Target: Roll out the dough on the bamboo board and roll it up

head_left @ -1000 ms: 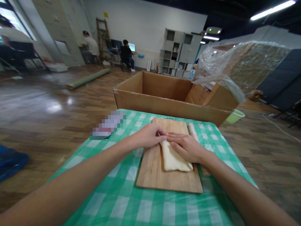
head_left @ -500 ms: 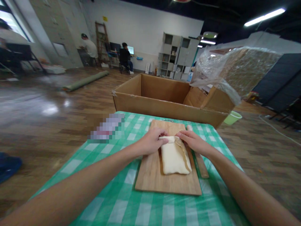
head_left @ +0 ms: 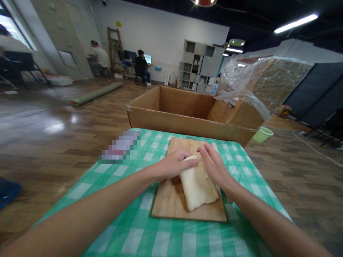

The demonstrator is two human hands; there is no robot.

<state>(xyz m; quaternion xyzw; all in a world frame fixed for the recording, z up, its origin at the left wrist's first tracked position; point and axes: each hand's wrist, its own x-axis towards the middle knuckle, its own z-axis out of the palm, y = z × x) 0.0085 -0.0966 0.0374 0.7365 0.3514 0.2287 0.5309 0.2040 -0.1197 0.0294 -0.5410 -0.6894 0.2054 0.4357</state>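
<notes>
A folded slab of pale dough (head_left: 198, 189) with a browner seam along its right side lies askew on a wooden cutting board (head_left: 171, 205). My left hand (head_left: 178, 164) grips the far left corner, thumb on top and the other fingers curled behind the edge. Along the dough's right side is my right hand (head_left: 213, 165), fingers stretched forward and thumb hidden; its fingertips are beyond the far edge. A wooden rolling pin (head_left: 214, 145) lies right of the board, mostly covered by my right hand and wrist.
A green-and-white checked cloth (head_left: 128, 210) covers the table. A blurred-out item (head_left: 119, 147) sits at its left edge. Beyond the table stands a large open cardboard box (head_left: 171, 117) with plastic wrap (head_left: 235, 76). A green bucket (head_left: 263, 134) is on the floor at right. People sit farther back.
The dough has turned slightly, its near end shifting left and towards me. My left hand keeps its grip and has moved right over the corner. My right hand has left the far right corner, fingers straightened.
</notes>
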